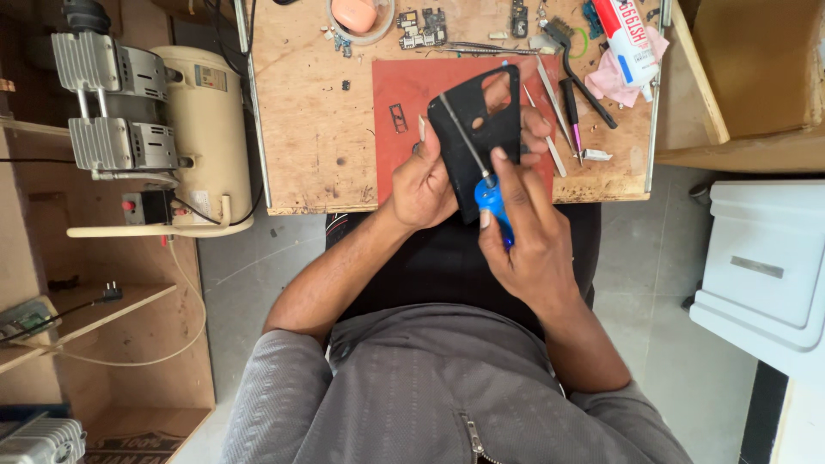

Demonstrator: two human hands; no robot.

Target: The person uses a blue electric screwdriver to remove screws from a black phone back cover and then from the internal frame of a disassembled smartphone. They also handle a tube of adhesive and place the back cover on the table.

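Note:
A black phone back shell with a camera cut-out is held tilted over the red work mat. My left hand grips its lower left edge, with fingers reaching round the right side. My right hand holds a blue-handled screwdriver, whose thin metal shaft runs up and left across the shell to its upper left part.
The wooden bench carries tweezers, a pink-handled tool, a black brush, circuit boards, a clear bowl with a pink object, a pink cloth and a white tube. A cream air compressor stands left, a white cabinet right.

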